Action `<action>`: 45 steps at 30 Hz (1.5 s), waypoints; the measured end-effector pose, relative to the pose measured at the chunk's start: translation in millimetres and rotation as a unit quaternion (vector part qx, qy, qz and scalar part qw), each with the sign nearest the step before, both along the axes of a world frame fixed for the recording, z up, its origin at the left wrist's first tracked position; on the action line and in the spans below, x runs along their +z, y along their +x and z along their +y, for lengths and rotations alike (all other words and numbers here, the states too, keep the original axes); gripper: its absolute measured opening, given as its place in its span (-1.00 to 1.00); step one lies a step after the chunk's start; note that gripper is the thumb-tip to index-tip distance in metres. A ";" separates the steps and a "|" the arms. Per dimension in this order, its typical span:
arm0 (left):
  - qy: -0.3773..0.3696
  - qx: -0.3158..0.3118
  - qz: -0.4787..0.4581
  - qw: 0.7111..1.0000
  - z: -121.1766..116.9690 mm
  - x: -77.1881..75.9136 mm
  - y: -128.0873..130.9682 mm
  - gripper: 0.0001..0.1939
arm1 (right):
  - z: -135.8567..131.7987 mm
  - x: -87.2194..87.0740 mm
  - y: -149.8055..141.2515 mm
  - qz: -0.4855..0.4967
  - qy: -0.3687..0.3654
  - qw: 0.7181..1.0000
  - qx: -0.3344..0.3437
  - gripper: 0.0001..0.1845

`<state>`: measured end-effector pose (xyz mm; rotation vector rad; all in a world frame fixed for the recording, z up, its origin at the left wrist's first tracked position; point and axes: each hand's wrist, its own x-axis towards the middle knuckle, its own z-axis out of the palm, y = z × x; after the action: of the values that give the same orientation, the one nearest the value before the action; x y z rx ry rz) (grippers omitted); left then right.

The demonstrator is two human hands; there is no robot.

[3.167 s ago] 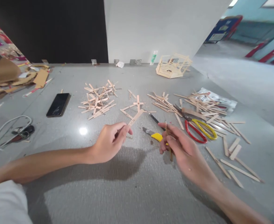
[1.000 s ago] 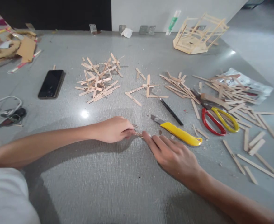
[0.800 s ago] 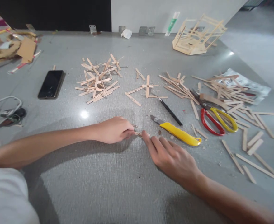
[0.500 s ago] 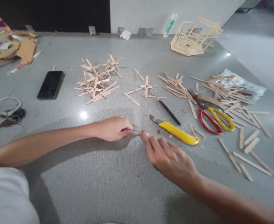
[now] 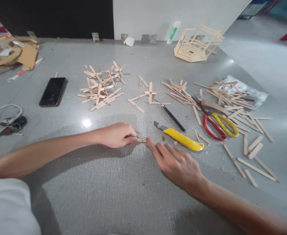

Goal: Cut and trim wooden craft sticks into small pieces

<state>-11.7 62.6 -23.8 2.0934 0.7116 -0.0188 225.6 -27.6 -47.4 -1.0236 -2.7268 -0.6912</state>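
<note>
My left hand (image 5: 117, 134) rests on the grey floor with its fingers pinched on a small wooden stick piece (image 5: 142, 140). My right hand (image 5: 176, 163) lies flat just right of it, fingers stretched out, with the fingertips pressing on the same stick piece. Most of the piece is hidden under the fingers. A yellow utility knife (image 5: 180, 139) lies close behind my right hand. A black pen (image 5: 174, 118) lies beyond it.
Red-and-yellow scissors (image 5: 218, 125) and loose sticks (image 5: 231, 101) lie at the right on a plastic bag (image 5: 249, 91). Glued stick crosses (image 5: 100, 89) sit at the back centre. A stick frame model (image 5: 197, 45), a glue tube (image 5: 172, 32), a phone (image 5: 53, 91), and cables (image 5: 4, 120) lie around.
3.2 s ago both hands were raised, the left holding a stick and the right a thin one. Now both press a stick piece onto the floor. In the last second only the view shifted.
</note>
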 end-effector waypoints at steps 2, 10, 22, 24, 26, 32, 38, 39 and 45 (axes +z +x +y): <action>0.005 -0.001 -0.003 1.000 0.3 0.2 0.3 -0.61 | 0.0 -1.0 -1.2 -0.009 -0.005 1.000 -0.003 -0.52; 0.012 -0.001 0.008 1.000 0.9 1.3 0.7 -0.62 | -0.9 -2.1 -0.6 -0.020 0.001 1.000 -0.010 -0.53; 0.012 -0.003 0.006 1.000 0.9 1.2 0.9 -0.61 | 3.3 1.1 -0.2 -0.014 0.004 1.000 0.010 -0.52; 0.008 -0.006 0.009 1.000 1.1 0.6 0.6 -0.60 | 3.6 0.2 0.5 -0.009 0.005 1.000 0.009 -0.52; 0.000 -0.007 0.015 1.000 1.4 0.1 0.3 -0.59 | 4.0 -1.3 1.8 -0.002 0.001 1.000 0.012 -0.53; 0.005 -0.009 0.013 1.000 1.8 0.4 -0.1 -0.60 | 7.2 -4.0 5.1 0.010 -0.029 0.999 0.025 -0.52; 0.003 -0.010 0.010 1.000 1.3 1.8 -0.5 -0.60 | 8.2 -2.5 4.8 0.011 -0.030 0.999 0.025 -0.50; 0.004 -0.010 0.012 1.000 1.4 1.8 -0.4 -0.60 | 8.1 -2.0 4.7 0.010 -0.027 0.999 0.026 -0.50; 0.020 -0.012 0.000 1.000 1.0 0.5 0.6 -0.62 | 7.3 2.7 1.1 -0.035 0.011 0.999 0.033 -0.54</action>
<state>-11.2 63.5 -23.3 2.1406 0.6918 -0.0193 226.7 -20.3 -44.6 -0.9176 -2.7915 -0.7575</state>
